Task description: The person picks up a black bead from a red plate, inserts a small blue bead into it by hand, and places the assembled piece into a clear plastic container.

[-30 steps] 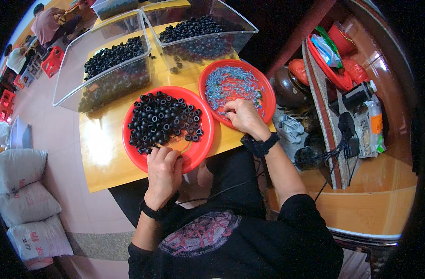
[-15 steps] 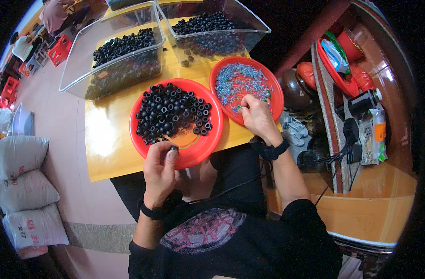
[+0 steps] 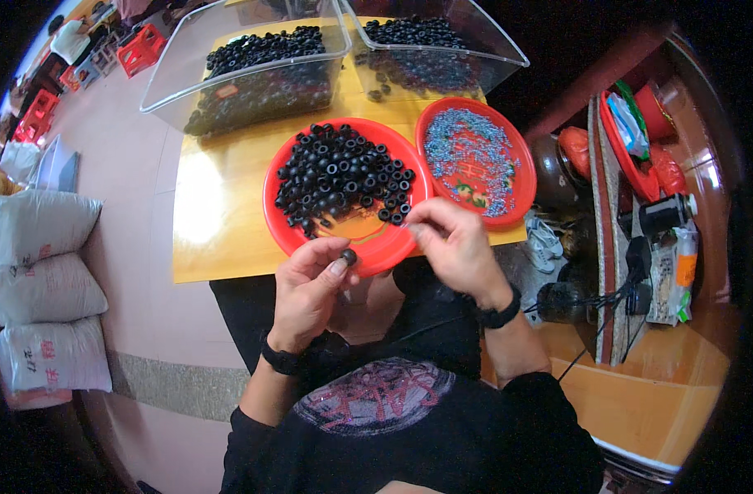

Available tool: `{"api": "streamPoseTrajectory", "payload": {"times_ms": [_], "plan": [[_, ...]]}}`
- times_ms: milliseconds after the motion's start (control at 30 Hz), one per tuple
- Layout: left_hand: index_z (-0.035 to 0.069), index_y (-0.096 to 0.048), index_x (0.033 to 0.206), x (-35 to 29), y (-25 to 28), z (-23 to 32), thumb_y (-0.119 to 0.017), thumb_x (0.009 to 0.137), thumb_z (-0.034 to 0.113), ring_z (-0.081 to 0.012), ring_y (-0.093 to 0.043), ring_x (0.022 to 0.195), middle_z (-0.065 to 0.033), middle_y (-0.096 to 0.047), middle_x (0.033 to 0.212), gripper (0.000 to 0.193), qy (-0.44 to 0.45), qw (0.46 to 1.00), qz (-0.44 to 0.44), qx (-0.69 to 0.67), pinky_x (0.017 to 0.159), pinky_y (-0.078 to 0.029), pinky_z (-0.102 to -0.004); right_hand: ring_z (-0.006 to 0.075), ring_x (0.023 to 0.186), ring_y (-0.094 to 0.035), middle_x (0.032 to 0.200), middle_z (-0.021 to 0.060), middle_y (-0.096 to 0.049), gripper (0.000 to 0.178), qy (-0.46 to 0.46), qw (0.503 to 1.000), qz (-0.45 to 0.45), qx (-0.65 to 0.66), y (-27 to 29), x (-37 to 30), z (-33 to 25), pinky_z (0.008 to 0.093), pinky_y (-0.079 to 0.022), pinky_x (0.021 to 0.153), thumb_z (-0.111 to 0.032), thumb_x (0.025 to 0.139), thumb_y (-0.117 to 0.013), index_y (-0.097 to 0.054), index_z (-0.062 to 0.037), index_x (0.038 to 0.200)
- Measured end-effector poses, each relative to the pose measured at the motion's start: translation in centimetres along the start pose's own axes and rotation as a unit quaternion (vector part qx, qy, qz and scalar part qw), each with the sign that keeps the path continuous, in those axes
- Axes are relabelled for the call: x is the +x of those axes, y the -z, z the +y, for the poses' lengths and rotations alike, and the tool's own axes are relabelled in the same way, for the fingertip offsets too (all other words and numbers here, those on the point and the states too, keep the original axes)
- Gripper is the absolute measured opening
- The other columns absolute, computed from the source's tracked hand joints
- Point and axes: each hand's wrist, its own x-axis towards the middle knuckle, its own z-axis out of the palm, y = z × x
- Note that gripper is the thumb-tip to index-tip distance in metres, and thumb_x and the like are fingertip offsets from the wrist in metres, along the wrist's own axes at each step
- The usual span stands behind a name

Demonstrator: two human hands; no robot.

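Observation:
My left hand [image 3: 305, 295] is at the near edge of a red plate [image 3: 273, 216], pinching a small round black cap [image 3: 348, 257] between thumb and fingertips. On that plate lies a heap of the same black caps [image 3: 331, 173], many with hollow ends. My right hand [image 3: 463, 253] is over the plate's right rim, thumb and fingers closed together; whatever may be between them is too small to name. Behind it, a second red plate [image 3: 525, 185] is strewn with tiny bluish metallic-looking pieces [image 3: 467, 136].
At the back of the yellow tabletop [image 3: 212, 239] stand a clear plastic bin [image 3: 167, 95] and another clear bin [image 3: 496, 70], both containing black caps. Stuffed white sacks [image 3: 47, 292] are stacked at left. A ledge [image 3: 611, 305] with bottles and cables runs along the right.
My right hand has left the plate of bluish pieces and come left toward my left hand. The left hand has turned, showing the black cap more fully. The whole view has shifted.

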Motion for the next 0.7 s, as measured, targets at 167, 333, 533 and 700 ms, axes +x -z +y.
{"api": "streamPoseTrajectory", "payload": {"times_ms": [167, 333, 533, 700], "plan": [[-0.004, -0.052, 0.105, -0.4, 0.6, 0.3, -0.055, 0.084, 0.002, -0.0170, -0.059, 0.080, -0.0112, -0.060, 0.094, 0.022, 0.012, 0.999, -0.033, -0.025, 0.071, -0.049, -0.0273, 0.0280, 0.073, -0.059, 0.076, 0.0155, -0.057, 0.006, 0.056, 0.996, -0.069, 0.022, -2.4, -0.8, -3.2, 0.0341, -0.046, 0.063, 0.002, 0.076, -0.054, -0.054, 0.0024, 0.082], [-0.003, -0.052, 0.102, -0.6, 0.1, 0.5, -0.054, 0.084, 0.002, -0.0181, -0.060, 0.079, -0.0125, -0.059, 0.096, 0.018, -0.001, 0.999, -0.035, -0.021, 0.071, -0.049, -0.0283, 0.0246, 0.071, -0.059, 0.076, 0.0139, -0.056, 0.006, -0.005, 0.994, -0.083, 0.064, -3.1, -1.0, -3.3, 0.0325, -0.046, 0.063, 0.003, 0.076, -0.054, -0.054, 0.0022, 0.082], [-0.002, -0.054, 0.100, -0.7, -0.1, 0.7, -0.057, 0.083, 0.001, -0.0162, -0.060, 0.081, -0.0099, -0.060, 0.094, 0.018, -0.013, 0.998, -0.022, -0.060, 0.072, -0.049, -0.0271, 0.0046, 0.069, -0.048, 0.077, -0.0006, -0.052, 0.005, 0.015, 0.992, -0.091, 0.081, -3.2, -1.2, -2.5, 0.0191, -0.041, 0.059, 0.001, 0.081, -0.056, -0.056, 0.0001, 0.086], [-0.002, -0.053, 0.102, -0.9, -0.4, 0.5, -0.057, 0.080, -0.003, -0.0102, -0.056, 0.082, -0.0051, -0.059, 0.092, 0.022, -0.060, 0.992, 0.057, 0.101, 0.073, -0.046, -0.0230, 0.0043, 0.071, -0.049, 0.078, -0.0007, -0.052, 0.006, -0.030, 0.990, -0.092, 0.106, -3.4, -1.4, -3.4, 0.0191, -0.041, 0.060, 0.001, 0.081, -0.057, -0.056, 0.0001, 0.086]]}}
